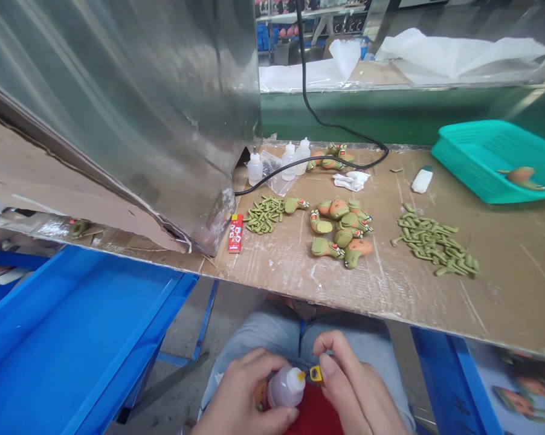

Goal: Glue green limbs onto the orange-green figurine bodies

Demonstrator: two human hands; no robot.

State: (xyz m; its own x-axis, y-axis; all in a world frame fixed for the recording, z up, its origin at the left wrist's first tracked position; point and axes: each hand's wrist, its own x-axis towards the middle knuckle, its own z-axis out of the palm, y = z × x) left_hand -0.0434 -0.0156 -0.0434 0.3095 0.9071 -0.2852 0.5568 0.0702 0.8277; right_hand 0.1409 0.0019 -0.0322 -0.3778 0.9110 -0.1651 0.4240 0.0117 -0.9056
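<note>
My left hand [240, 396] is closed around a small translucent squeeze bottle [282, 388] with a white cap and yellowish nozzle, tilted to the right above my lap. Behind the bottle, an orange-brown piece [260, 394] shows partly between my left fingers. Between thumb and fingers, my right hand [356, 386] pinches a small yellow item with a dark round spot [316, 374]; its kind is unclear. The item's end is close to the nozzle tip, and whether they touch is hard to see. On the table beyond are several green and orange figure parts [340, 226].
Green stick-like pieces [435, 241] lie in a pile at right, with another pile [266, 214] at left beside a red packet [235, 234]. Squeeze bottles [289, 162] stand behind. A black cable [345, 128] crosses the table. A teal basket [465, 166] sits at right, a blue tray [73, 344] at left.
</note>
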